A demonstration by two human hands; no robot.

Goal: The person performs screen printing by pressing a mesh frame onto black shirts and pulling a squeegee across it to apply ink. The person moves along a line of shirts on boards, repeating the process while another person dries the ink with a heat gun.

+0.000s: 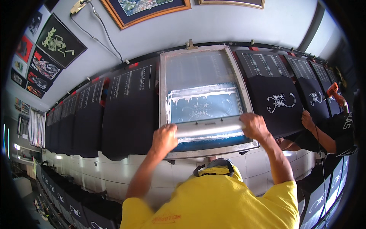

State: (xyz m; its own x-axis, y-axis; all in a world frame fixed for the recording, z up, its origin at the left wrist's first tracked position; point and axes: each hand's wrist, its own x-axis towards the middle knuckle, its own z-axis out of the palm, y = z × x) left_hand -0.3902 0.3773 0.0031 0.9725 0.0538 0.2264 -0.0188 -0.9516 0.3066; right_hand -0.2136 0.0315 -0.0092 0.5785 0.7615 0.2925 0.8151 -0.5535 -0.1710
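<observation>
A wide metal squeegee [209, 128] lies across the lower part of a screen printing frame [163, 82]. My left hand [165, 139] is closed round its left end, and my right hand [254, 126] grips the right end. The mesh [200, 70] is greyish above and blue below, with white ink [202, 91] smeared in a band and streaks. Through the blue part shows a curling line design [202, 108] with a star. A clamp [190, 45] sits at the frame's far edge. The squeegee's blade and the surface under the frame are hidden.
Black shirts on boards [127, 118] line the bench to the left. To the right, a shirt with a white print [281, 102] lies beside the frame. A co-worker's hand [308, 120] and an orange heat gun [333, 90] are farther right. A cable [100, 23] hangs on the wall.
</observation>
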